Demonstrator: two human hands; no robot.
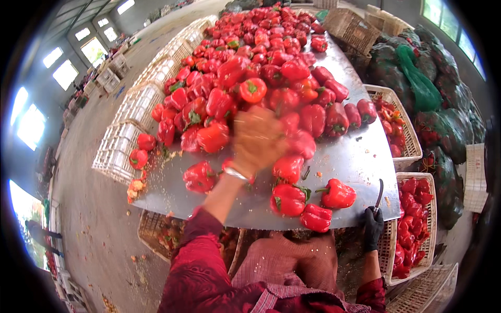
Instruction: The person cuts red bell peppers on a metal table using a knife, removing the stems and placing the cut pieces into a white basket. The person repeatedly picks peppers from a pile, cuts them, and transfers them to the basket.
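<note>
A heap of red bell peppers (270, 70) covers much of the sheet-metal table (352, 164) before me. My left hand (258, 139), blurred and with a silver bracelet at the wrist, reaches onto the near part of the heap. Its fingers are hidden, so a hold on a pepper cannot be made out. At the table's near right corner my right hand (373, 229), in a dark glove, grips a small curved knife (379, 197), blade pointing up. Between the hands, near the front edge, lie several loose peppers, among them one with a green stem (339, 193).
Right of the table stand plastic crates of red pepper pieces, one nearer (432, 219) and one farther (415, 146). Beyond are filled mesh sacks (442, 129). White crates (125, 144) line the left edge. A crate of scraps (150, 231) sits under the front edge.
</note>
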